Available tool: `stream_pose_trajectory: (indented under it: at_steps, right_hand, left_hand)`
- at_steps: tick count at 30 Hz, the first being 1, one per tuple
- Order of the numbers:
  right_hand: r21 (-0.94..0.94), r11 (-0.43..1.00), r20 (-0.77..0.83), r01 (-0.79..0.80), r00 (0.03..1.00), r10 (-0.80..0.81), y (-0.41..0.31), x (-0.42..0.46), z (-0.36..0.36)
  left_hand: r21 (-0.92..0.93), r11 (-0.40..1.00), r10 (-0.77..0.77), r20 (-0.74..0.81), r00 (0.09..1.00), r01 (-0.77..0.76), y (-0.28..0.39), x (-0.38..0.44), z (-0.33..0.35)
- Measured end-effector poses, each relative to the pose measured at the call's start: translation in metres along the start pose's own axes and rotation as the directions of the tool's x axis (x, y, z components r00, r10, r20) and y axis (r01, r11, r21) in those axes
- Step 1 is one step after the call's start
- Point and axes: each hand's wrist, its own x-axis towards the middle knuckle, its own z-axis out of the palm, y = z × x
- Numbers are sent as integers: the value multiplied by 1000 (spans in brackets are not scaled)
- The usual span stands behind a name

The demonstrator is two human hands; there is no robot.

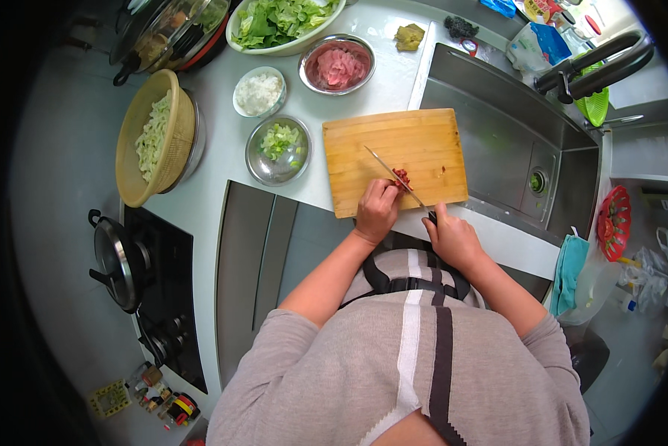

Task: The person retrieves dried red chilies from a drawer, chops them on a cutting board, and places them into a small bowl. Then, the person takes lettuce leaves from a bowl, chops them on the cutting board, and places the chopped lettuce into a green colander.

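A bamboo cutting board (361, 134) lies on the counter before me, its right end over the sink's edge. My right hand (455, 236) grips the black handle of a kitchen knife (389, 170). The blade slants up and left across the board, beside a small heap of chopped red pieces (402, 177), perhaps chili. Curled fingers of my left hand (378, 200) hold red food against the board, just left of the blade; they hide part of it. One dark red bit (443, 169) lies apart, toward the board's right side.
Left of the board stand a bowl of chopped scallion (279, 140), a bowl of white rice-like food (258, 93) and a metal bowl of raw meat (340, 66). Leafy greens (283, 22) fill a basin behind. A colander (123, 139) overhangs the counter. The sink (490, 128) is right.
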Motion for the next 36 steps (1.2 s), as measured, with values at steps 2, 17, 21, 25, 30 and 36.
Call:
stream_pose_trajectory:
  at_steps: [2, 17, 21, 25, 30, 36]
  right_hand:
    - [-2, 1000, 19, -11, 1000, 11, -1, -1, 1]
    - [-59, 996, 126, -72, 989, 79, -5, 13, 9]
    - [-40, 999, 73, -13, 997, 16, -11, 33, 19]
    - [-64, 997, 96, -43, 994, 49, -5, 22, 18]
    - [-54, 998, 69, -33, 997, 37, -1, 17, 21]
    - [-39, 999, 20, 6, 1000, -5, -7, 21, 21]
  left_hand:
    - [3, 1000, -2, 10, 1000, 2, 0, -1, -1]
    - [18, 999, 25, 64, 998, -27, -3, -6, -14]
    - [20, 1000, 5, 59, 998, -6, -3, -8, -14]
    - [8, 999, 50, 59, 997, -51, -8, -8, -14]
    - [2, 999, 34, 49, 998, -34, -2, -9, -12]
    - [-17, 997, 71, 71, 995, -70, -7, -13, -16]
